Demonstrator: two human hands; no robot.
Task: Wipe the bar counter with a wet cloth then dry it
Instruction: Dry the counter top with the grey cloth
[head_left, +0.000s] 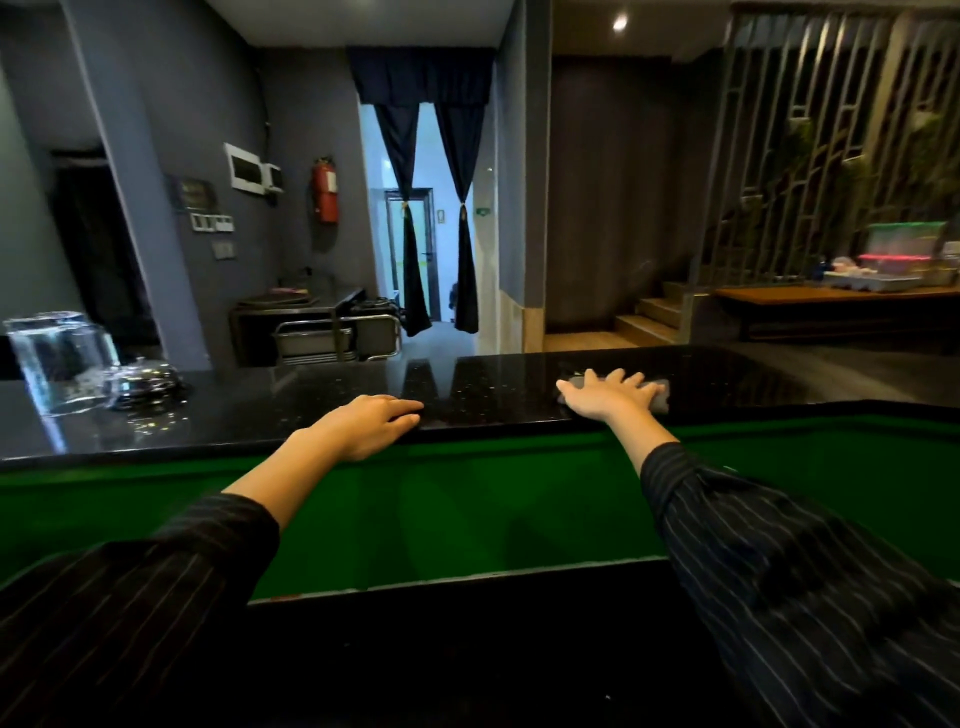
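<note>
Both arms, in dark striped sleeves, reach forward over a green surface to the black speckled bar counter. The right hand lies flat on the counter with its fingers spread wide, pressing down on a grey cloth — only the cloth's edges show past the fingertips and beside the thumb, near the counter's right end. The left hand rests palm down on the counter's near edge, fingers loosely extended and together, holding nothing. At the far left of the counter stands a clear glass pitcher, and just beside it to the right sits a shiny metal bell — both well apart from the hands. The counter's polished top reflects the curtained doorway beyond.
</note>
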